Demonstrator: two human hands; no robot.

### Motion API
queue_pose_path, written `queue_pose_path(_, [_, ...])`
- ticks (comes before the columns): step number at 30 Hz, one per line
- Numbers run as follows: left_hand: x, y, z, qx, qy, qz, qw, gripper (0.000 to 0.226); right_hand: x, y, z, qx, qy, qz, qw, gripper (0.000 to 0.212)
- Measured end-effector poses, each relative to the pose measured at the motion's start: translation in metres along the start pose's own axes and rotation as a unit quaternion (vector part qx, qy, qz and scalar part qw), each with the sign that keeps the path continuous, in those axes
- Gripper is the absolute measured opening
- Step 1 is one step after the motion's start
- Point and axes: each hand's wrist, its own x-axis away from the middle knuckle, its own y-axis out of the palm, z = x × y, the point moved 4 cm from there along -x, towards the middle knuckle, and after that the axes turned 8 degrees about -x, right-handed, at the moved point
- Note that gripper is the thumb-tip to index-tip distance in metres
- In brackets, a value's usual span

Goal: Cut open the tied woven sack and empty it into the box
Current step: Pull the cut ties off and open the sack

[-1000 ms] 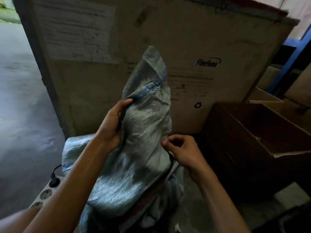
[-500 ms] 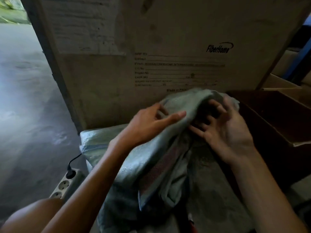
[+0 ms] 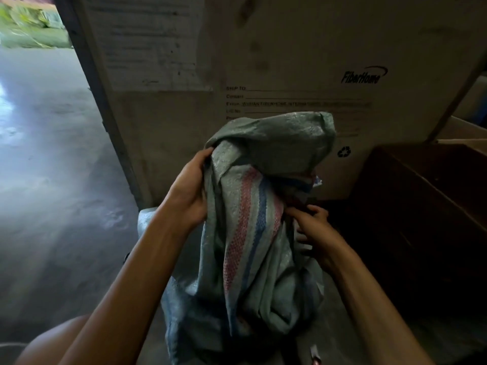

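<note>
A limp pale-green woven sack (image 3: 253,233) with red and blue stripes hangs crumpled in front of me, its top folded over. My left hand (image 3: 189,191) grips its left edge near the top. My right hand (image 3: 313,227) pinches the sack's right side lower down, fingers partly buried in the folds. An open brown cardboard box (image 3: 411,196) stands right beside the sack on the right; its inside is dark.
A large pale FiberHome carton (image 3: 263,61) stands directly behind the sack. Bare concrete floor (image 3: 52,180) stretches to the left toward a bright opening. More cartons (image 3: 463,133) sit at the far right.
The sack, pressed down and bunched half a second ago, is lifted upright again with its striped side facing me. My right hand has dropped from the sack's top to its right side.
</note>
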Motion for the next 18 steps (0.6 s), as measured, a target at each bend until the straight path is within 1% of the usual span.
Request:
queue_pose_path(1, [-0.002, -0.003, 0.001, 0.007, 0.011, 0.002, 1.000, 0.036, -0.006, 0.010, 0.005, -0.050, 0.029, -0.036, 0.998, 0.075])
queue_pose_path(2, [-0.002, -0.006, 0.003, 0.009, 0.025, 0.008, 1.000, 0.034, -0.011, 0.018, 0.007, -0.094, 0.047, -0.065, 0.992, 0.065])
queue_pose_path(3, [-0.003, -0.013, 0.006, -0.003, 0.044, 0.031, 0.999, 0.036, -0.014, 0.022, 0.007, -0.135, 0.055, -0.084, 0.986, 0.048])
queue_pose_path(4, [-0.005, -0.022, 0.007, -0.039, 0.073, 0.067, 0.994, 0.039, -0.014, 0.024, 0.006, -0.165, 0.065, -0.101, 0.979, 0.035])
queue_pose_path(5, [-0.008, -0.033, 0.010, -0.097, 0.105, 0.111, 0.983, 0.036, -0.013, 0.022, 0.003, -0.184, 0.077, -0.113, 0.973, 0.031])
queue_pose_path(6, [-0.011, -0.049, 0.014, -0.158, 0.136, 0.174, 0.962, 0.028, -0.012, 0.017, 0.000, -0.198, 0.081, -0.125, 0.969, 0.034])
queue_pose_path(7, [-0.012, -0.065, 0.018, -0.199, 0.152, 0.245, 0.937, 0.020, -0.015, 0.010, -0.005, -0.213, 0.078, -0.133, 0.965, 0.043])
queue_pose_path(8, [-0.011, -0.080, 0.018, -0.198, 0.149, 0.299, 0.922, 0.014, -0.020, 0.004, -0.009, -0.227, 0.069, -0.132, 0.962, 0.052])
queue_pose_path(9, [-0.013, -0.093, 0.015, -0.177, 0.134, 0.334, 0.916, 0.012, -0.023, 0.000, -0.013, -0.234, 0.055, -0.132, 0.962, 0.059])
queue_pose_path(10, [-0.014, -0.102, 0.010, -0.160, 0.113, 0.357, 0.913, 0.012, -0.026, -0.004, -0.014, -0.243, 0.045, -0.118, 0.962, 0.059])
queue_pose_path(11, [-0.019, -0.106, 0.002, -0.164, 0.087, 0.368, 0.911, 0.012, -0.026, -0.004, -0.016, -0.249, 0.043, -0.111, 0.961, 0.055])
queue_pose_path(12, [-0.024, -0.106, -0.005, -0.178, 0.060, 0.361, 0.914, 0.013, -0.025, -0.003, -0.015, -0.267, 0.052, -0.119, 0.955, 0.045])
queue_pose_path(13, [-0.032, -0.106, -0.013, -0.191, 0.031, 0.340, 0.920, 0.017, -0.023, 0.000, -0.013, -0.289, 0.070, -0.134, 0.945, 0.033])
queue_pose_path(14, [-0.039, -0.101, -0.019, -0.197, -0.003, 0.311, 0.930, 0.029, -0.023, 0.004, -0.010, -0.317, 0.092, -0.157, 0.931, 0.026])
queue_pose_path(16, [-0.052, -0.095, -0.028, -0.230, -0.072, 0.244, 0.939, 0.060, -0.026, 0.012, -0.002, -0.357, 0.116, -0.192, 0.907, 0.031])
queue_pose_path(17, [-0.058, -0.093, -0.032, -0.262, -0.106, 0.215, 0.935, 0.069, -0.029, 0.015, 0.003, -0.353, 0.129, -0.198, 0.905, 0.041])
queue_pose_path(18, [-0.062, -0.092, -0.036, -0.292, -0.132, 0.196, 0.927, 0.069, -0.033, 0.019, 0.008, -0.329, 0.146, -0.205, 0.910, 0.045])
